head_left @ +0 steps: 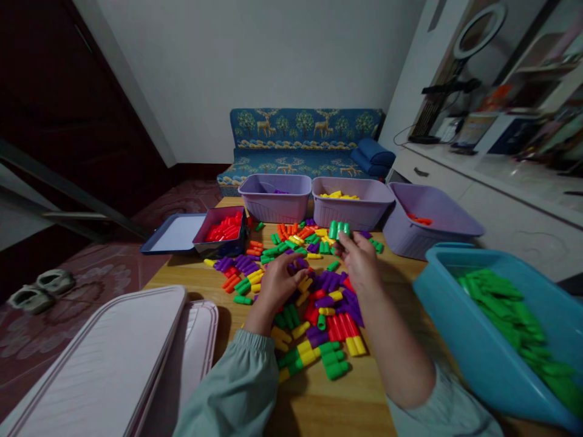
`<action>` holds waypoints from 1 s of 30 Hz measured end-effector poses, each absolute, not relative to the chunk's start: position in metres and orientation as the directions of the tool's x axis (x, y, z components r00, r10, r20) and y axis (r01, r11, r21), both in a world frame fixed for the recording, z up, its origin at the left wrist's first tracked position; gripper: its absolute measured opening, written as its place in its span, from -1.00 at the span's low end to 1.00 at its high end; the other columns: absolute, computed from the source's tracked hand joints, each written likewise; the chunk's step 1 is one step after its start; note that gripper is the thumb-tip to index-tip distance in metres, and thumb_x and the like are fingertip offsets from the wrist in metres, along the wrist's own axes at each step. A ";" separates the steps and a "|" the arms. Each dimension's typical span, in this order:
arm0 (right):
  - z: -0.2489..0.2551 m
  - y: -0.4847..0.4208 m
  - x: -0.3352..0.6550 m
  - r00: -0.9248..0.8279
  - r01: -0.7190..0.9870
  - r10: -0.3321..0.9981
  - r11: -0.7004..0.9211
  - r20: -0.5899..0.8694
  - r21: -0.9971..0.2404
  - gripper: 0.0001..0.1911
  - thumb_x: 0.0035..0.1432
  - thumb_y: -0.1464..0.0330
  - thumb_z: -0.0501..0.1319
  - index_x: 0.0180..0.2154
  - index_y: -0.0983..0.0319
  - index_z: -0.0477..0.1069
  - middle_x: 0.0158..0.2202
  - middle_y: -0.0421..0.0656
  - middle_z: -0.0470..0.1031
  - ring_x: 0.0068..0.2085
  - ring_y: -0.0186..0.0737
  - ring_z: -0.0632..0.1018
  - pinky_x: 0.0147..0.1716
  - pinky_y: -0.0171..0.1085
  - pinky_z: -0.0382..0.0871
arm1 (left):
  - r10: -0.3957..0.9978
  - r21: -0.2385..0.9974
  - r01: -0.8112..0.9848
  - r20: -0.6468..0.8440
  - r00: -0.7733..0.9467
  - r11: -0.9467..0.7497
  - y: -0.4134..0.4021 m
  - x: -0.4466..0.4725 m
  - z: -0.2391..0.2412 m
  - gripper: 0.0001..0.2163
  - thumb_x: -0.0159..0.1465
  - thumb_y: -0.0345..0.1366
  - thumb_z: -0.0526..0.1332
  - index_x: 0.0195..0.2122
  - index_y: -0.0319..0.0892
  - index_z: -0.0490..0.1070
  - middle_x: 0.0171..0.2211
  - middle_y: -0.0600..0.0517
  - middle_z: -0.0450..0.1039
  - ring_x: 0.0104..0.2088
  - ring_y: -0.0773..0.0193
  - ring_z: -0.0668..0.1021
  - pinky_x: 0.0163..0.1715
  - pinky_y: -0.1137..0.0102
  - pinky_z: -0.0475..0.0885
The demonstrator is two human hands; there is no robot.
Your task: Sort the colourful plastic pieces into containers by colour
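A heap of small plastic pegs (314, 303) in green, purple, red, orange and yellow covers the middle of the wooden table (328, 406). My right hand (359, 261) is raised over the heap and pinches a few green pegs (339, 229) at its fingertips. My left hand (277, 282) rests curled on the pile, fingers closed among purple pegs (298, 264); what it grips I cannot make out. To my right a blue bin (455, 321) holds several green pegs.
Three lilac bins stand at the back: one with purple pegs (276, 197), one with yellow (350, 203), one with orange (428, 221). A dark box (223, 230) holds red pegs beside its blue lid (173, 233). Pink lids (113, 358) lie at front left. A sofa (300, 142) stands behind.
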State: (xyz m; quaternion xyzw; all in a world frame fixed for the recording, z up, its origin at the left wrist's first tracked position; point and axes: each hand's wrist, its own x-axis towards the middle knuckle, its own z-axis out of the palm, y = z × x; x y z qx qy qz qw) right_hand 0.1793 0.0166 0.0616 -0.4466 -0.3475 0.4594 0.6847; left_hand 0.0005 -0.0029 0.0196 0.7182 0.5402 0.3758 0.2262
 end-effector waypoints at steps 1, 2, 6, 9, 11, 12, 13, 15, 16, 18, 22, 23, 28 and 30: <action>0.068 0.017 0.185 0.406 -0.392 0.911 0.242 0.069 -0.887 -0.63 -0.17 0.21 0.40 -0.33 0.26 0.40 -0.44 -0.26 0.43 -0.48 -0.41 0.45 -0.52 -0.41 0.34 | 0.942 0.715 0.618 0.295 0.160 -0.328 -0.003 0.000 0.021 -0.65 0.15 -0.19 0.31 -0.03 -0.15 0.51 -0.21 -0.05 0.56 -0.27 0.20 0.55 -0.26 0.37 0.41; 0.076 0.017 0.191 0.481 -0.458 0.874 0.315 0.065 -0.831 -0.68 -0.13 0.25 0.39 -0.34 0.26 0.38 -0.43 -0.25 0.44 -0.47 -0.44 0.45 -0.51 -0.43 0.35 | 0.939 0.704 0.623 0.286 0.190 -0.340 -0.004 0.000 0.022 -0.67 0.15 -0.19 0.31 -0.06 -0.14 0.53 -0.19 -0.05 0.57 -0.23 0.17 0.55 -0.23 0.35 0.41; 0.111 0.006 0.228 0.759 -0.555 0.651 0.644 -0.004 -0.526 -0.90 0.18 0.38 0.17 -0.34 0.29 0.37 -0.36 -0.19 0.43 -0.41 -0.50 0.48 -0.42 -0.48 0.43 | 0.935 0.705 0.616 0.232 0.266 -0.350 -0.006 0.002 0.024 -0.65 0.14 -0.22 0.31 -0.04 -0.17 0.53 -0.22 -0.06 0.59 -0.24 0.16 0.57 -0.23 0.34 0.43; 0.133 -0.009 0.264 0.901 -0.420 0.432 0.840 -0.045 -0.344 -0.72 0.30 0.41 -0.05 -0.42 0.25 0.32 -0.24 -0.14 0.40 -0.34 -0.48 0.52 -0.37 -0.45 0.51 | 0.938 0.710 0.615 0.226 0.262 -0.343 -0.007 0.003 0.026 -0.65 0.14 -0.24 0.31 -0.04 -0.19 0.53 -0.23 -0.06 0.59 -0.26 0.17 0.58 -0.25 0.36 0.43; 0.137 -0.017 0.286 0.928 -0.370 0.367 0.891 -0.064 -0.263 -0.66 0.32 0.33 -0.12 -0.44 0.19 0.29 -0.08 -0.08 0.37 -0.22 -0.44 0.55 -0.31 -0.40 0.54 | 0.938 0.713 0.611 0.228 0.261 -0.344 -0.008 0.004 0.027 -0.66 0.14 -0.26 0.30 -0.04 -0.19 0.53 -0.25 -0.06 0.59 -0.26 0.18 0.58 -0.26 0.36 0.42; 0.136 -0.020 0.294 0.934 -0.356 0.347 0.906 -0.080 -0.228 -0.65 0.33 0.26 -0.13 -0.43 0.17 0.28 0.00 -0.07 0.33 -0.14 -0.41 0.55 -0.26 -0.37 0.55 | 0.937 0.712 0.611 0.231 0.261 -0.346 -0.008 0.004 0.027 -0.66 0.14 -0.26 0.31 -0.05 -0.19 0.53 -0.25 -0.06 0.59 -0.27 0.18 0.58 -0.26 0.36 0.42; 0.133 -0.021 0.300 0.935 -0.354 0.341 0.912 -0.098 -0.207 -0.64 0.33 0.19 -0.14 -0.41 0.15 0.27 0.08 -0.06 0.27 -0.07 -0.38 0.54 -0.19 -0.33 0.54 | 0.937 0.708 0.615 0.233 0.262 -0.348 -0.008 0.004 0.027 -0.66 0.13 -0.26 0.31 -0.05 -0.19 0.53 -0.25 -0.06 0.59 -0.27 0.18 0.57 -0.27 0.36 0.42; 0.124 -0.021 0.307 0.929 -0.368 0.350 0.906 -0.117 -0.209 -0.61 0.33 0.09 -0.16 -0.36 0.14 0.27 0.20 -0.05 0.15 0.04 -0.35 0.50 -0.04 -0.27 0.49 | 0.935 0.696 0.625 0.234 0.268 -0.353 -0.007 0.004 0.025 -0.65 0.13 -0.26 0.31 -0.04 -0.19 0.53 -0.26 -0.06 0.59 -0.29 0.18 0.57 -0.27 0.36 0.42; 0.119 -0.020 0.308 0.924 -0.382 0.365 0.896 -0.111 -0.227 -0.60 0.32 0.06 -0.17 -0.32 0.14 0.27 0.24 -0.03 0.08 0.07 -0.36 0.48 0.01 -0.26 0.45 | 0.934 0.692 0.628 0.232 0.273 -0.356 -0.006 0.004 0.024 -0.65 0.13 -0.25 0.31 -0.04 -0.19 0.53 -0.26 -0.06 0.58 -0.29 0.19 0.57 -0.27 0.35 0.42; 0.112 -0.017 0.308 0.908 -0.418 0.412 0.866 -0.081 -0.276 -0.52 0.30 0.01 -0.24 -0.23 0.15 0.29 0.30 0.01 -0.03 0.10 -0.38 0.45 0.07 -0.28 0.38 | 0.930 0.687 0.628 0.230 0.288 -0.365 -0.005 0.002 0.022 -0.63 0.12 -0.23 0.32 -0.04 -0.19 0.52 -0.26 -0.07 0.58 -0.29 0.18 0.56 -0.27 0.35 0.43; 0.110 -0.018 0.308 0.915 -0.373 0.403 0.846 0.000 -0.381 -0.34 0.27 -0.03 -0.39 0.07 0.19 0.19 0.38 0.03 -0.23 0.14 -0.37 0.43 0.12 -0.25 0.32 | 0.914 0.691 0.605 0.233 0.332 -0.396 -0.004 0.000 0.018 -0.58 0.09 -0.20 0.36 -0.01 -0.18 0.51 -0.17 -0.08 0.57 -0.22 0.16 0.56 -0.22 0.34 0.44; 0.111 -0.020 0.307 0.918 -0.342 0.395 0.826 0.027 -0.448 -0.31 0.27 -0.01 -0.44 0.15 0.19 0.11 0.40 0.03 -0.28 0.16 -0.36 0.41 0.11 -0.22 0.32 | 0.911 0.694 0.597 0.234 0.340 -0.401 -0.004 0.000 0.018 -0.57 0.08 -0.20 0.37 -0.01 -0.18 0.51 -0.16 -0.08 0.57 -0.21 0.16 0.56 -0.21 0.34 0.44; 0.113 -0.013 0.287 0.910 -0.101 0.382 0.578 0.159 -0.810 -0.39 0.25 0.11 -0.34 0.19 0.16 0.12 0.30 0.05 0.12 0.10 -0.30 0.48 -0.14 -0.18 0.44 | 0.926 0.716 0.590 0.256 0.276 -0.374 -0.003 0.001 0.019 -0.69 0.13 -0.30 0.30 -0.07 -0.19 0.54 -0.28 -0.05 0.57 -0.31 0.22 0.56 -0.29 0.39 0.42; 0.102 -0.001 0.271 0.860 -0.022 0.444 0.526 0.253 -0.850 -0.53 0.13 0.13 -0.02 0.00 0.22 0.33 0.02 0.04 0.45 -0.13 -0.22 0.57 -0.27 -0.20 0.44 | 0.936 0.716 0.602 0.268 0.230 -0.353 -0.003 0.001 0.020 -0.74 0.15 -0.33 0.27 -0.11 -0.19 0.55 -0.33 -0.03 0.57 -0.35 0.24 0.55 -0.33 0.41 0.41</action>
